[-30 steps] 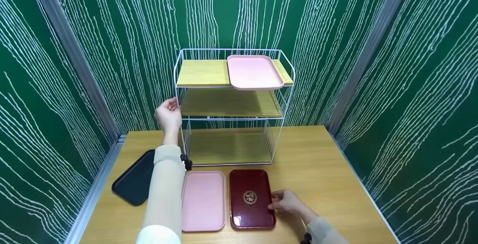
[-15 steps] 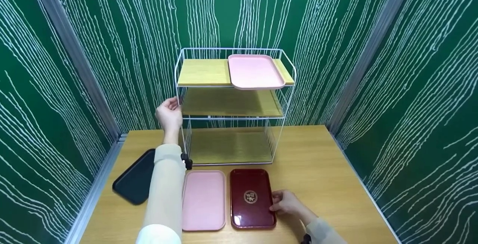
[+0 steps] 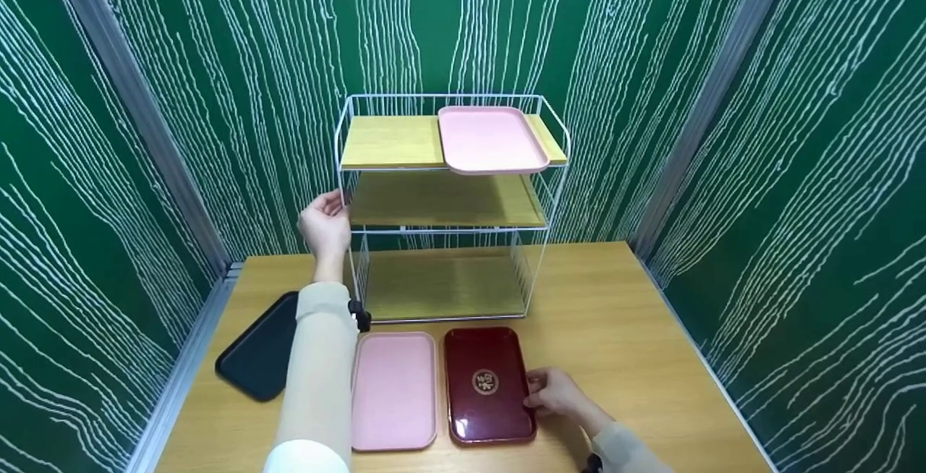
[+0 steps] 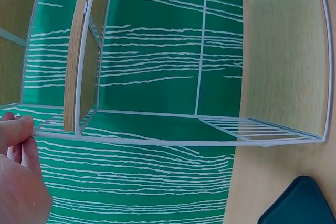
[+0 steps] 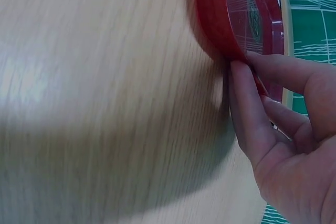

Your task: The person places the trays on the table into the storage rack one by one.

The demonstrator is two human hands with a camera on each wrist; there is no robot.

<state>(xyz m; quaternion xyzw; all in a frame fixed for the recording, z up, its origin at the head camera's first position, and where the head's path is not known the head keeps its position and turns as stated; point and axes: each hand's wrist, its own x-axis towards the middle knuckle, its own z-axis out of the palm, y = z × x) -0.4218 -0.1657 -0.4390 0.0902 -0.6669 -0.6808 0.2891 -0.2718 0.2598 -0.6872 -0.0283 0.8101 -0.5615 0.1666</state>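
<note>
My left hand (image 3: 325, 227) grips the left front wire post of a white three-tier wire rack (image 3: 548, 231) with wooden boards. In the left wrist view, the thumb and fingers (image 4: 18, 135) close on that wire near one board's end. On the tabletop, my right hand (image 3: 557, 393) pinches the right rim of a glossy dark red tray (image 3: 488, 357) bearing a gold round emblem. The right wrist view shows the thumb over the red rim (image 5: 215, 19) and fingertips (image 5: 244, 85) against its outer side. A pink tray (image 3: 395, 390) lies just left of the red one.
Another pink tray (image 3: 492, 139) sits on the rack's top board (image 3: 394, 140), overhanging its front edge. A black tray (image 3: 260, 350) lies angled at the left of the wooden table (image 3: 615, 307), partly hidden by my left sleeve. Green walls (image 3: 434, 24) with white lines enclose the table.
</note>
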